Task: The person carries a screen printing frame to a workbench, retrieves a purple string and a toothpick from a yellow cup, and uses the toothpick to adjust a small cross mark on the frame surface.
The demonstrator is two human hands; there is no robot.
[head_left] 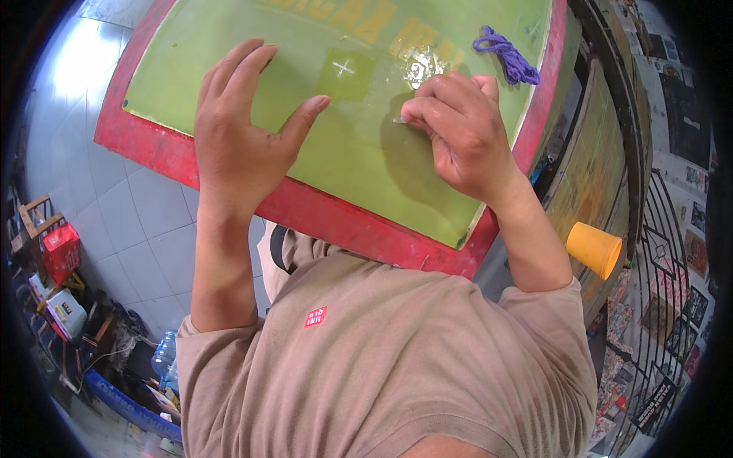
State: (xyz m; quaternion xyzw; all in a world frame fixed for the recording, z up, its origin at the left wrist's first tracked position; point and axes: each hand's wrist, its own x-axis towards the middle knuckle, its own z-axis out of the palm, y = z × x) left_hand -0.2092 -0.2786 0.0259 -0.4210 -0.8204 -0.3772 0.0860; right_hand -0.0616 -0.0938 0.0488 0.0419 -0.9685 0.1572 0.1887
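Observation:
In front of me lies a screen-printing frame with red edges point(359, 235) and a green mesh point(328, 153). Faint yellowish lettering and a darker green square point(345, 76) with a pale cross show on the mesh. My left hand point(238, 133) is over the frame's left part, thumb and fingers spread, with nothing in it. Over the right part, my right hand point(462, 130) is closed in a pinch. A small clear, shiny piece point(398, 120) pokes out at its fingertips; its kind I cannot tell. A purple cord bundle point(506, 55) lies on the mesh beyond that hand.
An orange-yellow plastic cup point(594, 250) is to the right, near a stained wooden board point(588, 168). Black metal bars point(657, 298) stand farther right. Grey floor tiles point(145, 210) spread at left, with a red bag point(61, 250) and a clear water bottle point(164, 353).

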